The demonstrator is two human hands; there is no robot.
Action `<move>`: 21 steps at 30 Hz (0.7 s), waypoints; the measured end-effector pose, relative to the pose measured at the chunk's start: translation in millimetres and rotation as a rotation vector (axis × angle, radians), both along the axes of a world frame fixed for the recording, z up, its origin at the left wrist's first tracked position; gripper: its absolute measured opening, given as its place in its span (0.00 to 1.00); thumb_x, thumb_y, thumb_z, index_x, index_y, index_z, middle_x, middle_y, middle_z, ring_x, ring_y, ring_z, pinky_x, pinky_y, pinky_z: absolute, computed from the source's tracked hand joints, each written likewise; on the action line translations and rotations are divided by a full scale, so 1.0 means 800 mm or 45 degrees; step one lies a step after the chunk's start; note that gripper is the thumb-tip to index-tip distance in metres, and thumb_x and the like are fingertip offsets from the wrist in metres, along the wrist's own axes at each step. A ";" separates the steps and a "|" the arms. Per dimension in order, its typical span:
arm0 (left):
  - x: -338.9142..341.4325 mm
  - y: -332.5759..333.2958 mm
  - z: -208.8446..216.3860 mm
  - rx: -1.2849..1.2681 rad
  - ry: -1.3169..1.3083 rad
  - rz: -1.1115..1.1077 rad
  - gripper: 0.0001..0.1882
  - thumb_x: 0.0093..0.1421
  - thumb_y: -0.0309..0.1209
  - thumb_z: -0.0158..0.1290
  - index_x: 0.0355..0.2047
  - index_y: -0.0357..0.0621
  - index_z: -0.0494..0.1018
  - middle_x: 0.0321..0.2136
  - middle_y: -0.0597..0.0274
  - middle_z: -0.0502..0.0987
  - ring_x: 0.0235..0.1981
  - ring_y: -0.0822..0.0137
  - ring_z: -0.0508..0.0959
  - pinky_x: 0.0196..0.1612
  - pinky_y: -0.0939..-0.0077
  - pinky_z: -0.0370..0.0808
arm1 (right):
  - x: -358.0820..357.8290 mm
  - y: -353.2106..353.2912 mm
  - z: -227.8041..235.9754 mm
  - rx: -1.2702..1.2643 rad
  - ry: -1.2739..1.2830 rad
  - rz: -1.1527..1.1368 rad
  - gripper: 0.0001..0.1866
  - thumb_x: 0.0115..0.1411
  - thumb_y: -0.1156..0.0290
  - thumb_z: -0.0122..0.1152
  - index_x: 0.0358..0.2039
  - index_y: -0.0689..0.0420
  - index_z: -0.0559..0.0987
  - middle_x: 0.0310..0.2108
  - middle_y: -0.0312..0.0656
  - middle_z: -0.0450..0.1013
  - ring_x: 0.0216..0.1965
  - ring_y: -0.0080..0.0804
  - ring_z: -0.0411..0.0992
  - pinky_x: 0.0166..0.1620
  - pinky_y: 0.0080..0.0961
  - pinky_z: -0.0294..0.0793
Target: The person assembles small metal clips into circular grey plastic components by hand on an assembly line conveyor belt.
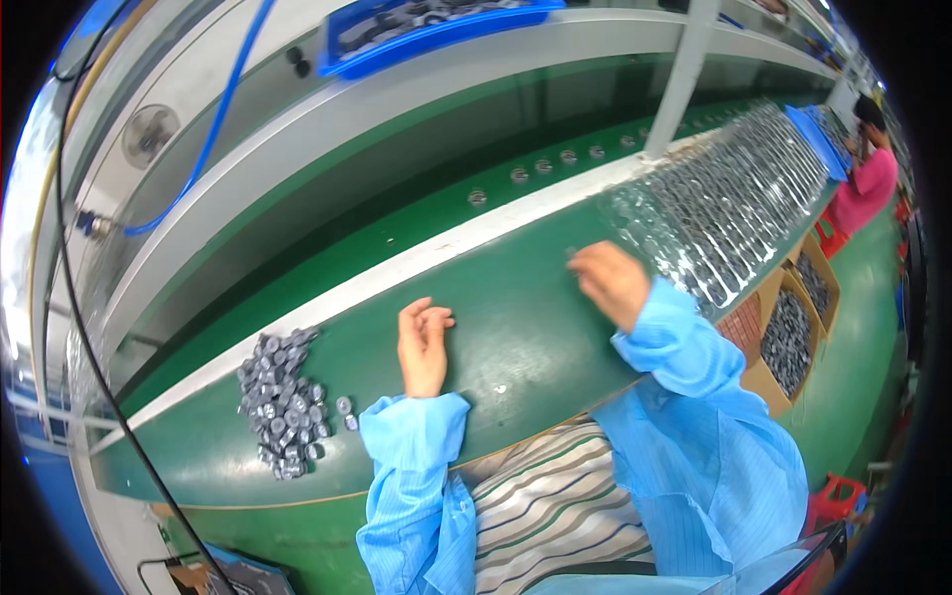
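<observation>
My left hand (pixel 422 349) is over the green bench top, fingers loosely bent and a little apart, with nothing visible in them. To its left lies a heap of small dark grey round parts (pixel 283 407), and a loose grey part (pixel 344 406) sits between heap and sleeve. My right hand (pixel 612 282) is raised over the bench further right, its fingertips pinched together. A tiny greyish bit shows at those fingertips, too small and blurred to name. Beyond this hand, clear plastic trays (pixel 734 198) with rows of parts cover the right side of the bench.
Small round parts (pixel 520 176) stand in a line on the green strip behind the white rail (pixel 327 302). A blue bin (pixel 446 45) of parts sits on the shelf above. Cardboard boxes (pixel 788 342) of parts stand at the right; beyond them is a person in pink (pixel 868 188).
</observation>
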State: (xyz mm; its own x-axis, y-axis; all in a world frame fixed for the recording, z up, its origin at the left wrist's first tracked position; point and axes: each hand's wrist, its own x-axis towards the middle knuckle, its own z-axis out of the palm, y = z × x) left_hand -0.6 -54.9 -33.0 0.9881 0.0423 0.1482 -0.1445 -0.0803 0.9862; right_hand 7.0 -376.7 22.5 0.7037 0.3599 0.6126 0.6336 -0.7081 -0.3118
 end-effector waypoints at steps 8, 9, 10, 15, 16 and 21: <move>0.007 0.029 -0.023 0.395 -0.121 0.456 0.19 0.64 0.15 0.44 0.55 0.37 0.67 0.49 0.52 0.75 0.52 0.58 0.76 0.55 0.68 0.72 | 0.073 0.195 -0.045 -0.333 -0.415 0.690 0.09 0.50 0.73 0.59 0.32 0.63 0.77 0.39 0.48 0.73 0.43 0.40 0.73 0.45 0.32 0.76; 0.009 0.032 -0.024 0.392 -0.108 0.524 0.20 0.63 0.14 0.44 0.56 0.37 0.67 0.50 0.52 0.75 0.54 0.58 0.75 0.56 0.68 0.71 | 0.075 0.205 -0.052 -0.371 -0.453 0.703 0.08 0.50 0.73 0.60 0.31 0.62 0.78 0.38 0.46 0.73 0.43 0.38 0.73 0.44 0.30 0.74; 0.014 0.036 -0.029 0.316 -0.076 0.550 0.22 0.62 0.13 0.42 0.56 0.37 0.67 0.51 0.52 0.75 0.56 0.59 0.74 0.57 0.69 0.69 | 0.077 0.213 -0.060 -0.409 -0.489 0.714 0.07 0.49 0.72 0.60 0.30 0.61 0.78 0.36 0.44 0.73 0.42 0.36 0.72 0.42 0.28 0.73; 0.018 0.050 -0.031 0.060 -0.027 0.550 0.24 0.60 0.13 0.40 0.57 0.37 0.67 0.56 0.52 0.74 0.58 0.60 0.73 0.57 0.70 0.70 | 0.081 0.215 -0.067 -0.411 -0.432 0.806 0.06 0.50 0.72 0.60 0.28 0.59 0.78 0.35 0.43 0.73 0.42 0.35 0.72 0.41 0.27 0.72; 0.017 0.049 -0.031 0.081 -0.040 0.538 0.24 0.60 0.13 0.40 0.57 0.37 0.67 0.56 0.52 0.74 0.58 0.60 0.73 0.56 0.70 0.70 | 0.079 0.213 -0.066 -0.412 -0.442 0.787 0.07 0.50 0.72 0.60 0.29 0.60 0.79 0.37 0.44 0.74 0.43 0.35 0.72 0.42 0.27 0.72; 0.014 0.044 -0.028 0.201 -0.062 0.497 0.24 0.59 0.12 0.41 0.55 0.39 0.69 0.55 0.53 0.74 0.57 0.60 0.74 0.56 0.71 0.70 | 0.062 0.195 -0.062 -0.389 -0.449 0.730 0.11 0.51 0.71 0.60 0.35 0.61 0.80 0.45 0.47 0.76 0.47 0.37 0.73 0.43 0.30 0.72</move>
